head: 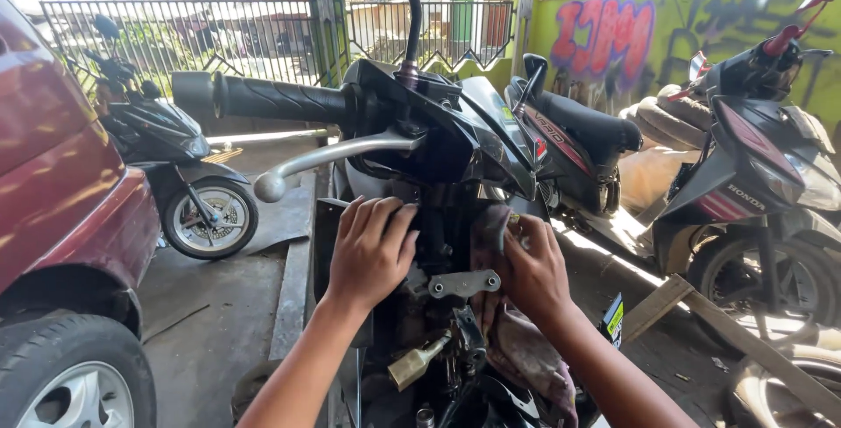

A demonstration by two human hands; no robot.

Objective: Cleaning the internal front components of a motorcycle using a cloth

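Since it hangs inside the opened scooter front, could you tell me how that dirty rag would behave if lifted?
The rag would probably be floppy: it drapes in folds below the right hand. It looks light, thin cloth. Its stains suggest it may feel greasy.

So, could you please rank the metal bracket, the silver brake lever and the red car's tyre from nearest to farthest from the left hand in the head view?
From the left hand:
1. Metal bracket, just to its right, beside the fingers.
2. Silver brake lever, above it, under the handlebar grip.
3. Red car's tyre, far left, bottom corner.
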